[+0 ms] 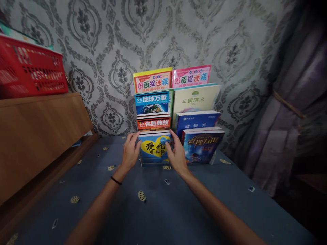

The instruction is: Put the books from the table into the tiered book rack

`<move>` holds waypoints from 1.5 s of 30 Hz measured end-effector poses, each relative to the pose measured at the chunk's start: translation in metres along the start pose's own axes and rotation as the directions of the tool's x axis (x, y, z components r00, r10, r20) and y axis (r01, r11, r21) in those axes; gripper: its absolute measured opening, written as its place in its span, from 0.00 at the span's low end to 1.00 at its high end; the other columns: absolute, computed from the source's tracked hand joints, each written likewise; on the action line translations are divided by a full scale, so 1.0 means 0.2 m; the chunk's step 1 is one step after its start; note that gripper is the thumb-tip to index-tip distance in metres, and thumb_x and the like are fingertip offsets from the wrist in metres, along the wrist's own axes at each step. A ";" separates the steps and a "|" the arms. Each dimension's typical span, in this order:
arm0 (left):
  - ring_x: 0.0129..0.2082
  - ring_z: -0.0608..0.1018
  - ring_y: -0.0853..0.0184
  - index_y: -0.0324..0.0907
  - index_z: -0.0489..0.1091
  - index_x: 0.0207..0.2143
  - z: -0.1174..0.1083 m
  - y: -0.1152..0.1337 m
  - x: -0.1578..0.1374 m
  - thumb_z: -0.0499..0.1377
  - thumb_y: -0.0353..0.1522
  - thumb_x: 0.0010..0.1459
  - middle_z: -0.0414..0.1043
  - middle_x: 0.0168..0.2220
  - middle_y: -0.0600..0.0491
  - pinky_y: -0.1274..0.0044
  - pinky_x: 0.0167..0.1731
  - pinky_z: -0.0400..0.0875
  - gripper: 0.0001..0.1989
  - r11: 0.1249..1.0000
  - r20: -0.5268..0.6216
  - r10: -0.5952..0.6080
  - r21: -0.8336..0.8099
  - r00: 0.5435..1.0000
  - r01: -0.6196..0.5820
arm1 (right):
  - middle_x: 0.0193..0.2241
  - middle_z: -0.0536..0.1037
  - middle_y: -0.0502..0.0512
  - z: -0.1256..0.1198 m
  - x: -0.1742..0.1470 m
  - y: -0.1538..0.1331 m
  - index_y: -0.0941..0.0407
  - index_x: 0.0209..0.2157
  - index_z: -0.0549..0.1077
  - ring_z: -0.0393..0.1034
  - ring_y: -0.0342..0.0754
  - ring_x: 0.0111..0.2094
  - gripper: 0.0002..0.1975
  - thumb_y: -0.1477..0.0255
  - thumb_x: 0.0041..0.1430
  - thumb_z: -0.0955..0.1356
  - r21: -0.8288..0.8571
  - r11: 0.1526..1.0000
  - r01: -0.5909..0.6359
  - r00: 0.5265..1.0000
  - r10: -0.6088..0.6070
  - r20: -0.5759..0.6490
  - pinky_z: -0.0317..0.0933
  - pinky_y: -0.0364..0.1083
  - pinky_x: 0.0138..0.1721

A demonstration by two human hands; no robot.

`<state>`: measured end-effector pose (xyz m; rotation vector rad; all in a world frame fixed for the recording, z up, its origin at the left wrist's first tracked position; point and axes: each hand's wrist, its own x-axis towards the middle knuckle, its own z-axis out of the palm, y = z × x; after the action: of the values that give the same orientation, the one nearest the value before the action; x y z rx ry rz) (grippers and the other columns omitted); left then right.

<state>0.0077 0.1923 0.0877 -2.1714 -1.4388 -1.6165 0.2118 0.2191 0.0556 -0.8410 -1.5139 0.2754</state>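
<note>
A blue book with a yellow heart [153, 159] stands upright at the front of the left row. My left hand [130, 149] is at its left edge, thumb and fingers against the side. On the opposite edge, my right hand [177, 153] grips with its thumb on the cover and its fingers behind. Behind it rise a red-covered book [153, 124], a blue book with a globe [151, 103] and an orange book with a yellow top [152, 80]. A dark blue illustrated book [200, 148] fronts the right row, close to my right hand.
Behind it in the right row stand a blue booklet [195, 120], a pale green book [195, 98] and a pink book [191, 76]. A red basket [33, 68] rests on a wooden headboard [43, 136] at left. A curtain [270, 143] hangs at right, above dark blue bedding [163, 211].
</note>
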 end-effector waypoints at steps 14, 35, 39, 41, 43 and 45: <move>0.52 0.75 0.61 0.43 0.70 0.54 0.05 -0.05 0.00 0.55 0.32 0.65 0.72 0.51 0.45 0.70 0.49 0.74 0.16 0.996 -0.102 0.055 -0.068 0.993 -0.063 | 0.56 0.73 0.66 0.01 -0.02 -0.02 0.55 0.58 0.62 0.72 0.57 0.53 0.21 0.67 0.64 0.62 0.096 0.990 -0.107 0.993 0.110 -0.033 0.67 0.59 0.53; 0.37 0.78 0.67 0.43 0.77 0.43 -0.02 -0.09 0.13 0.61 0.33 0.59 0.74 0.38 0.51 0.77 0.35 0.76 0.10 0.979 0.010 0.009 -0.204 1.000 -0.006 | 0.41 0.75 0.61 0.03 0.03 0.08 0.55 0.41 0.68 0.72 0.54 0.40 0.16 0.58 0.59 0.65 0.071 0.989 -0.133 0.984 0.140 -0.106 0.69 0.55 0.43; 0.36 0.78 0.67 0.41 0.77 0.42 -0.01 -0.09 0.12 0.61 0.32 0.58 0.75 0.37 0.51 0.78 0.34 0.74 0.10 0.979 0.020 -0.008 -0.203 1.000 0.012 | 0.38 0.77 0.59 0.03 0.03 0.07 0.55 0.41 0.68 0.73 0.54 0.38 0.16 0.57 0.60 0.65 0.083 0.983 -0.166 0.983 0.172 -0.065 0.68 0.54 0.40; 0.36 0.78 0.67 0.41 0.76 0.43 0.00 -0.09 0.11 0.61 0.32 0.59 0.75 0.37 0.51 0.78 0.34 0.74 0.10 0.980 0.012 -0.018 -0.198 1.000 0.020 | 0.38 0.78 0.59 0.02 0.02 0.06 0.55 0.40 0.68 0.73 0.54 0.38 0.16 0.57 0.60 0.65 0.072 0.983 -0.167 0.983 0.172 -0.061 0.68 0.53 0.39; 0.37 0.78 0.66 0.42 0.76 0.44 0.01 -0.08 0.09 0.60 0.32 0.60 0.76 0.38 0.50 0.78 0.34 0.74 0.10 0.979 -0.003 -0.034 -0.200 0.999 0.033 | 0.38 0.77 0.59 0.02 0.02 0.06 0.55 0.40 0.69 0.72 0.54 0.38 0.16 0.57 0.60 0.65 0.060 0.985 -0.163 0.984 0.167 -0.065 0.67 0.52 0.39; 0.38 0.78 0.66 0.42 0.75 0.45 0.01 -0.08 0.08 0.59 0.32 0.61 0.77 0.40 0.50 0.77 0.35 0.73 0.11 0.979 -0.012 -0.043 -0.201 0.999 0.040 | 0.37 0.77 0.59 0.02 0.02 0.06 0.55 0.40 0.69 0.72 0.53 0.37 0.16 0.57 0.61 0.65 0.043 0.988 -0.150 0.986 0.153 -0.071 0.67 0.51 0.38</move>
<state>-0.0013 0.2132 0.0926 -2.2382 -1.3801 -1.8650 0.2133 0.2315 0.0499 -0.9283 -1.3744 0.3796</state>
